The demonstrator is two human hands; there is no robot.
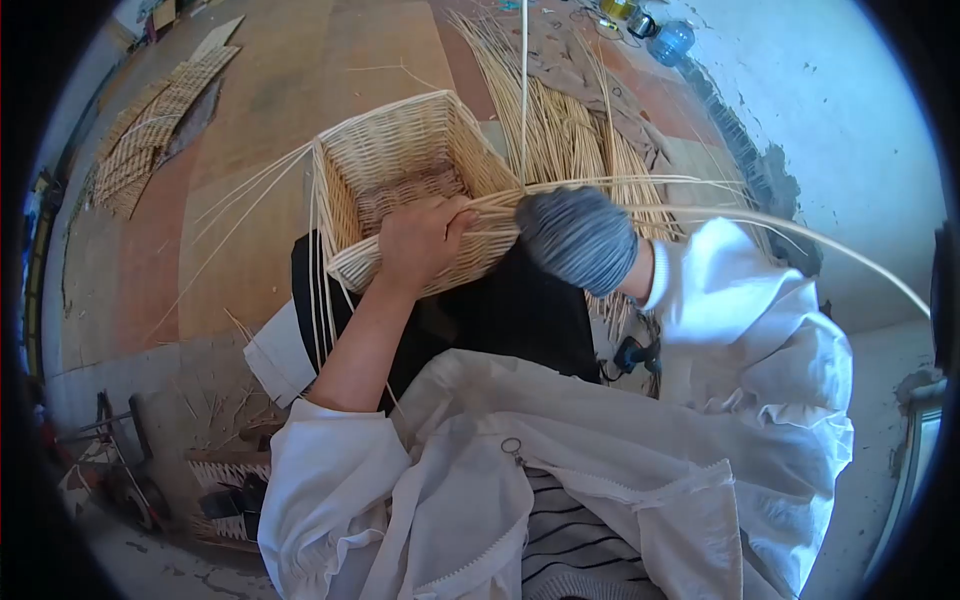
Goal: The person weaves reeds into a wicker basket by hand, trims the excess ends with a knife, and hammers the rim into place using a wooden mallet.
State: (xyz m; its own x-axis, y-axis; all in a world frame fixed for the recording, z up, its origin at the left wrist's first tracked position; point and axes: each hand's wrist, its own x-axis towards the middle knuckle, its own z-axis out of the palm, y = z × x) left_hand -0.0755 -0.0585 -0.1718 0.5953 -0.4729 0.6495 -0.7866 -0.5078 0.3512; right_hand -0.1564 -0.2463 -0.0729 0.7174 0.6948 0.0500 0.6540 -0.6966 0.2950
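Observation:
A rectangular wicker basket (385,150) rests tilted on the lap, its open top facing up. My bare left hand (425,240) is closed over the near rim, its thumb and fingers on the woven edge. In a grey glove, my right hand (578,240) is curled round the pale canes (690,182) at the basket's right corner; its fingertips are hidden. Long canes run out to the right from that hand, and one stands upright beside the corner. Thin loose canes (318,290) hang off the basket's left side.
A large bundle of canes (570,120) lies on the floor beyond the basket. Woven panels (160,125) are at the upper left. A blue water bottle (671,42) stands by the wall at the upper right. A wheeled metal frame (125,480) sits at the lower left.

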